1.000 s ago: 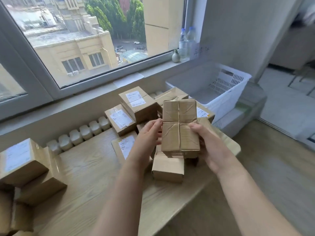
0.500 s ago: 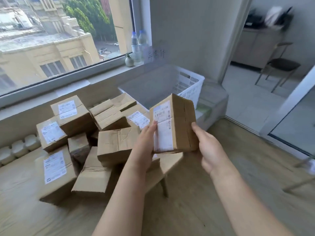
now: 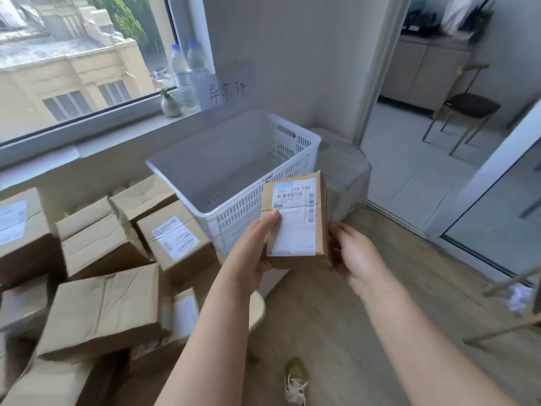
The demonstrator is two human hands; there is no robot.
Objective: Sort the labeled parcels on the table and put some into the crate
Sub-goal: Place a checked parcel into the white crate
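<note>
Gripping parcel (image 3: 295,230) near crate (image 3: 231,227)

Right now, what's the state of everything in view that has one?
Parcel: held upright in the air, label facing the camera.
Left hand: grips parcel, thumb on label.
Right hand: holds parcel's right side.
Crate: upright, empty.
Pile: loosely stacked, some labels up.
Bottles: upright, capped.

Label (image 3: 294,227) on held parcel (image 3: 321,230): "501 Z18 E08", seemingly. Wall sign (image 3: 227,89): "异常件". Other labels (image 3: 175,238) too blurred.
</note>
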